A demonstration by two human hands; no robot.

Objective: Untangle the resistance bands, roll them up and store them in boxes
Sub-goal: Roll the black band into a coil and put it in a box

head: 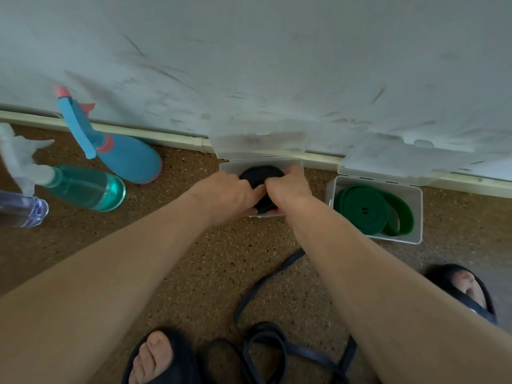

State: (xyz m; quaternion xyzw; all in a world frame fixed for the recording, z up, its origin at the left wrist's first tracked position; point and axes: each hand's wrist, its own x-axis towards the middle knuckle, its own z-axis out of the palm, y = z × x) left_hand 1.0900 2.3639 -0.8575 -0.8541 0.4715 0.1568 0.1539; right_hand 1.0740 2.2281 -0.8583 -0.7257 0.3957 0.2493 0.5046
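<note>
A rolled black band (260, 174) sits inside a clear plastic box (230, 165) by the wall, its lid tipped open against the wall. My left hand (227, 194) and my right hand (288, 189) both press on the roll from above, fingers curled around it. To the right, a second clear box (417, 217) holds a coiled green band (365, 209). A loose dark blue band (266, 331) lies tangled on the floor between my feet.
Three spray bottles lie at the left: a blue one with pink trim (122, 153), a teal one (83, 188) and a clear purple one (25, 209). A scuffed white wall (277, 65) and baseboard run behind the boxes. My sandalled feet (155, 358) are near the bottom.
</note>
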